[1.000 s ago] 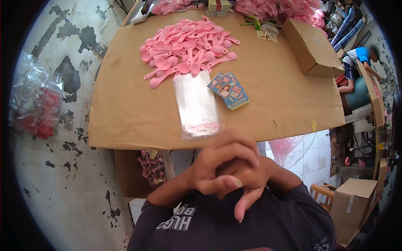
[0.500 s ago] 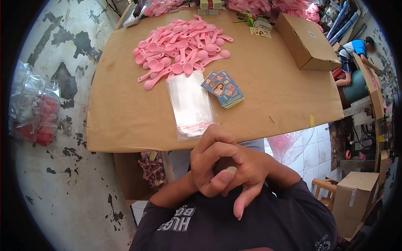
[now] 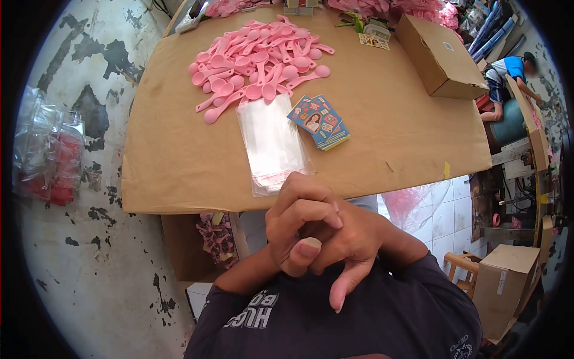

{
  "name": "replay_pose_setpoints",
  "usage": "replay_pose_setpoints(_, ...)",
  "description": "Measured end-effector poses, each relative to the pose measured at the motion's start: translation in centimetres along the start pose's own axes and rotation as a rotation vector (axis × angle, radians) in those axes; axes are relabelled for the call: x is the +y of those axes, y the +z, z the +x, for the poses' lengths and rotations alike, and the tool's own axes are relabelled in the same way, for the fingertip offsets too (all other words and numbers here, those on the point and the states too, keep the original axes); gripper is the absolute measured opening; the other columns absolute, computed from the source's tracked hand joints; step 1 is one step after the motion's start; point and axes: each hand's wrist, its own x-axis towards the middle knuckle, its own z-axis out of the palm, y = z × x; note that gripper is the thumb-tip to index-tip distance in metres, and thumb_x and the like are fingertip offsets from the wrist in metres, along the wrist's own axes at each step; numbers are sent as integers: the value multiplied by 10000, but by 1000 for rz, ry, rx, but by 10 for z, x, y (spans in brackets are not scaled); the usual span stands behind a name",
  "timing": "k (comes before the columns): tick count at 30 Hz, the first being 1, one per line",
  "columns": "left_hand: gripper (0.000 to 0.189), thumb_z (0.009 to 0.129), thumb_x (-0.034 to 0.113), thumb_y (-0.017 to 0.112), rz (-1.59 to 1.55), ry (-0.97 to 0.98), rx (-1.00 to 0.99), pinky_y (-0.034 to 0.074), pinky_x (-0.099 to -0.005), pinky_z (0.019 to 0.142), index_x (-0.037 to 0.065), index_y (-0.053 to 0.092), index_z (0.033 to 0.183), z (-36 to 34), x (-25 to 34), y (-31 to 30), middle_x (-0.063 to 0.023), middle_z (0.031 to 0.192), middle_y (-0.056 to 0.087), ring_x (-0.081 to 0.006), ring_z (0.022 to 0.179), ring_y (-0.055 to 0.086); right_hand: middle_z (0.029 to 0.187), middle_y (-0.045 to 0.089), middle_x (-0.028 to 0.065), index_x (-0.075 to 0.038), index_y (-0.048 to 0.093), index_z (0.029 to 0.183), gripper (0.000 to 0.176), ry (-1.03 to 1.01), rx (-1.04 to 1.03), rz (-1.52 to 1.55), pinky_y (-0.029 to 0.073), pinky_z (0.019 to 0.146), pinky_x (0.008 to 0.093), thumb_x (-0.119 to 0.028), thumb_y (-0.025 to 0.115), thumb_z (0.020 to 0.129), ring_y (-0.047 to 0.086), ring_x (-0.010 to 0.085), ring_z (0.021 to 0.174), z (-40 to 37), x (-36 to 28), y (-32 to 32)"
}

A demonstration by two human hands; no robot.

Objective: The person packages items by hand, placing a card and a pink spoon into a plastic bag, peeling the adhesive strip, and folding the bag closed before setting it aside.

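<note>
My left hand [image 3: 297,218] and my right hand [image 3: 353,236] are clasped in front of my chest, just off the table's near edge. The left fingers are curled round the right hand, and the right thumb points down; some right fingers are hidden in the clasp. Just beyond my hands lies a stack of clear plastic bags [image 3: 274,140] with pinkish strips at the near end. To its right sits a fanned stack of blue printed cards [image 3: 318,122]. A heap of pink plastic spoons [image 3: 257,60] touches the bags' far end.
Brown paper covers the table [image 3: 394,131]. A cardboard box [image 3: 439,57] stands at its right back. More pink items line the far edge. Another person [image 3: 508,75] works at far right. Below right are a carton [image 3: 507,275] and a wooden stool [image 3: 463,269].
My clasped hands have shifted slightly left, still gripping each other. The camera view has tilted a little, so the table items appear slightly higher.
</note>
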Motion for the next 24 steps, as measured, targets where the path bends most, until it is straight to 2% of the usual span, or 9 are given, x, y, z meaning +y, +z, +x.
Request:
replay_pose_setpoints(7, 408, 963, 380, 513, -17, 52, -76, 381, -348, 630, 15, 643, 834, -8, -6, -17, -151, 877, 588, -224, 721, 518, 588, 553, -14, -130, 605, 609, 554, 90, -138, -105, 471, 566, 362, -601, 793, 831, 626, 251, 650, 4, -5, -8)
replay_pose_setpoints(10, 421, 975, 389, 495, -14, 79, -14, 372, -346, 624, 25, 622, 805, -8, -8, -13, -151, 878, 590, -220, 728, 514, 617, 586, 25, -122, 604, 612, 558, 124, -162, -142, 473, 563, 381, -601, 790, 829, 640, 275, 671, 2, -5, -6)
replay_pose_setpoints(12, 436, 972, 405, 482, 2, 33, 26, 380, -346, 632, 30, 606, 788, -1, -1, -8, -157, 889, 594, -229, 750, 520, 905, 558, 91, -60, 727, 852, 592, 84, -183, -124, 471, 876, 318, -650, 770, 835, 630, 272, 871, 2, -2, -3)
replay_pose_setpoints(14, 560, 1090, 560, 323, 18, -69, -84, 413, -358, 730, 108, 537, 838, 7, 5, -6, -77, 882, 522, -220, 822, 486, 934, 566, 107, -55, 726, 886, 607, 122, -237, -149, 455, 894, 348, -658, 764, 829, 614, 293, 924, 3, -6, -5)
replay_pose_setpoints(15, 560, 1090, 560, 323, 18, -68, -84, 413, -358, 730, 108, 537, 838, 6, 3, -8, -77, 882, 522, -220, 822, 486, 963, 574, 123, -49, 726, 920, 625, 160, -290, -174, 440, 913, 378, -665, 757, 823, 597, 314, 978, 4, -8, -6)
replay_pose_setpoints(16, 574, 1088, 575, 317, 7, -49, -113, 412, -358, 725, 110, 538, 835, 4, 1, -12, -76, 877, 525, -222, 818, 485, 963, 574, 123, -49, 726, 920, 625, 160, -290, -173, 440, 913, 378, -665, 757, 823, 597, 314, 978, 4, -9, -6)
replay_pose_setpoints(18, 588, 1087, 591, 312, -4, -33, -140, 411, -359, 721, 112, 539, 831, 2, 1, -16, -74, 873, 528, -224, 813, 483, 1033, 573, 156, -41, 725, 910, 643, 239, -266, -166, 404, 920, 445, -673, 755, 794, 541, 363, 1052, 3, -11, -5)
replay_pose_setpoints(21, 604, 1084, 606, 309, -9, -34, -160, 404, -360, 707, 114, 542, 823, 1, 1, -18, -69, 857, 532, -224, 804, 480, 1067, 556, 175, -37, 718, 895, 645, 217, -242, -161, 392, 886, 470, -667, 763, 764, 515, 387, 1045, 3, -9, -3)
replay_pose_setpoints(24, 601, 1091, 588, 300, -12, -35, -144, 416, -366, 701, 116, 553, 820, 0, 0, -18, -69, 853, 545, -223, 804, 489, 1067, 563, 160, -39, 714, 873, 638, 205, -249, -186, 405, 899, 451, -667, 755, 771, 523, 364, 1039, 4, -9, -3)
